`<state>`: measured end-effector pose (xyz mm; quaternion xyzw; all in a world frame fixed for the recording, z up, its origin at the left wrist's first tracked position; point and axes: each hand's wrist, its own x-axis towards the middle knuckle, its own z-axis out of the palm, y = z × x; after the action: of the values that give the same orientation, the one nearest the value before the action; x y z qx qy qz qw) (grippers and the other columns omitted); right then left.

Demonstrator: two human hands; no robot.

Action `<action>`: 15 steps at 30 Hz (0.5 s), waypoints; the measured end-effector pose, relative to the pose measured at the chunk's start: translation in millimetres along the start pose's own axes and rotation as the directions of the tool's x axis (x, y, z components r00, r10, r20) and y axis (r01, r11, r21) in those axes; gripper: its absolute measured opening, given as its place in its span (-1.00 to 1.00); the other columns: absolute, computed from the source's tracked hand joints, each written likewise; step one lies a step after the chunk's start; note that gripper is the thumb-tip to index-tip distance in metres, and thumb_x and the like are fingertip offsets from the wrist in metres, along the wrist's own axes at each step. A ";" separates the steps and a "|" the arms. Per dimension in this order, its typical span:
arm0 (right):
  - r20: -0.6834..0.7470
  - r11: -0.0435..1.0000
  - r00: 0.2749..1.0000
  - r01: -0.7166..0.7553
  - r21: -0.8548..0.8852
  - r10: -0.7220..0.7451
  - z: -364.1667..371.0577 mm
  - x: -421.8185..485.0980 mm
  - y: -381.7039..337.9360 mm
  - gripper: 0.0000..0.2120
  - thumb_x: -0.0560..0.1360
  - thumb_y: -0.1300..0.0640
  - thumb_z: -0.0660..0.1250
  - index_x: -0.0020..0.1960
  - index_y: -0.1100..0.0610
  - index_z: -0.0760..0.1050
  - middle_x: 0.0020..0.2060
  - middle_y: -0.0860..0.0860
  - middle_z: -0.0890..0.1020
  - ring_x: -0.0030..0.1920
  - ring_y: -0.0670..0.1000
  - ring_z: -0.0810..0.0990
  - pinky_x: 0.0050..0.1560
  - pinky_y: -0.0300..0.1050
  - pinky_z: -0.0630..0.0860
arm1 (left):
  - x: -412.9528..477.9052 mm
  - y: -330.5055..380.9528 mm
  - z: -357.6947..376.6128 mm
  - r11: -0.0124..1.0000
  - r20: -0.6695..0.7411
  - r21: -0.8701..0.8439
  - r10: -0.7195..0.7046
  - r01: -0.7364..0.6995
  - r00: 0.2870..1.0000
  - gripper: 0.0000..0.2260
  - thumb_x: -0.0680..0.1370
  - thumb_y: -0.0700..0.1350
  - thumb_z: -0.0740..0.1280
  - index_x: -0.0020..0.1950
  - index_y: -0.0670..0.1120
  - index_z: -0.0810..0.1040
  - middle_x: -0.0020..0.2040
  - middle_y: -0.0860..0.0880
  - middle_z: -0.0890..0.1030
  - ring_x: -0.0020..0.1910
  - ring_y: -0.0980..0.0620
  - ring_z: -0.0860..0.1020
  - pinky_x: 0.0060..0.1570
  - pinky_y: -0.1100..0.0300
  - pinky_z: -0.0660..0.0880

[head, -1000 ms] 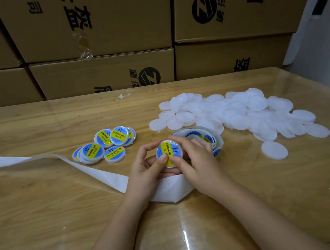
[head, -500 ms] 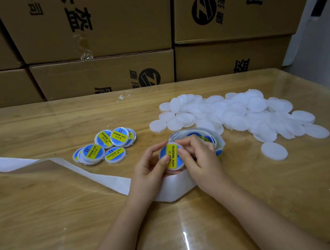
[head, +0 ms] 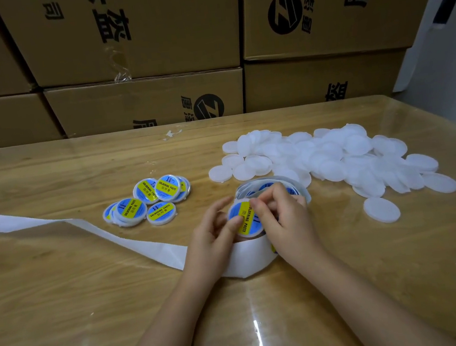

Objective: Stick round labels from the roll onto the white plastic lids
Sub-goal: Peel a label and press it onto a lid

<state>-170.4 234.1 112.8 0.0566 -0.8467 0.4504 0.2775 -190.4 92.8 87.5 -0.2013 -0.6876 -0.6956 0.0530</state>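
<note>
A white lid with a round blue and yellow label [head: 244, 219] on it is held between both hands just above the table. My left hand [head: 214, 233] grips it from the left, thumb pressing on the label's face. My right hand [head: 282, 219] pinches its upper right edge with thumb and fingertips. Behind my right hand stands the label roll [head: 268, 186], partly hidden. A heap of bare white lids [head: 331, 160] lies to the right. Several labelled lids [head: 150, 201] are piled to the left.
White backing strip [head: 131, 238] runs from the left table edge under my hands and curls in a loop [head: 249, 259] in front of them. One lid [head: 381, 209] lies apart from the heap. Stacked cardboard boxes [head: 143, 102] stand along the table's far edge.
The labelled lid has turned between my fingers, its yellow band going from nearly level to nearly upright. Both hands stayed in about the same place.
</note>
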 end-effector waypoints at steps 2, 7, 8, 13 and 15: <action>0.027 1.000 1.000 0.008 -0.011 -0.007 0.8 -0.4 -1.6 -0.87 0.55 0.05 0.26 -0.10 0.10 0.47 -0.32 -0.11 0.63 -0.09 -0.22 0.44 0.14 0.01 0.29 | 2.2 1.8 -2.1 0.995 -0.001 -0.072 -0.061 0.061 0.998 -0.81 0.50 -0.10 0.31 0.08 0.08 0.56 -0.07 0.04 0.69 -0.05 0.11 0.64 -0.07 0.25 0.55; 0.096 0.994 0.992 0.085 -0.064 -0.079 1.0 -1.0 -4.8 -0.76 0.43 -0.01 0.30 0.08 -0.02 0.50 -0.30 -0.16 0.54 -0.09 -0.21 0.46 0.19 -0.11 0.27 | 5.0 5.6 -7.3 0.956 -0.032 -0.232 -0.193 0.180 0.981 -0.82 0.51 -0.07 0.25 0.02 -0.01 0.62 -0.08 -0.06 0.69 -0.06 -0.06 0.64 -0.04 0.06 0.57; 0.101 0.992 0.991 0.098 -0.079 -0.090 0.8 -1.4 -4.9 -0.76 0.44 -0.01 0.28 0.10 -0.04 0.51 -0.29 -0.17 0.52 -0.07 -0.24 0.44 0.19 -0.16 0.25 | 4.8 7.0 -6.7 0.958 -0.025 -0.222 -0.193 0.183 0.981 -0.83 0.48 -0.04 0.27 -0.02 -0.01 0.62 -0.13 -0.05 0.68 -0.13 -0.03 0.64 -0.12 0.13 0.58; 0.153 0.986 0.980 0.139 -0.096 -0.124 0.1 -1.8 -8.8 -0.75 0.51 -0.01 0.20 0.12 -0.02 0.55 -0.31 -0.08 0.53 -0.15 -0.11 0.49 0.17 -0.21 0.20 | 2.8 5.3 -5.7 0.988 -0.061 -0.033 -0.150 0.148 0.987 -0.76 0.35 0.13 0.34 -0.23 -0.03 0.49 -0.37 -0.02 0.47 -0.35 0.12 0.40 -0.37 0.33 0.36; 0.155 0.987 0.982 0.126 -0.097 -0.110 -0.8 -0.6 -9.8 -0.74 0.52 -0.03 0.19 0.12 -0.01 0.55 -0.31 -0.07 0.55 -0.16 -0.09 0.51 0.18 -0.19 0.20 | 2.9 4.1 -6.2 0.989 -0.067 -0.020 -0.147 0.146 0.987 -0.78 0.36 0.13 0.32 -0.23 -0.02 0.50 -0.37 -0.02 0.46 -0.35 0.12 0.38 -0.38 0.33 0.33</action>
<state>-166.2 228.8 120.0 0.1255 -0.8831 0.3816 0.2425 -192.9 87.1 92.5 -0.1269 -0.6932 -0.7091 0.0237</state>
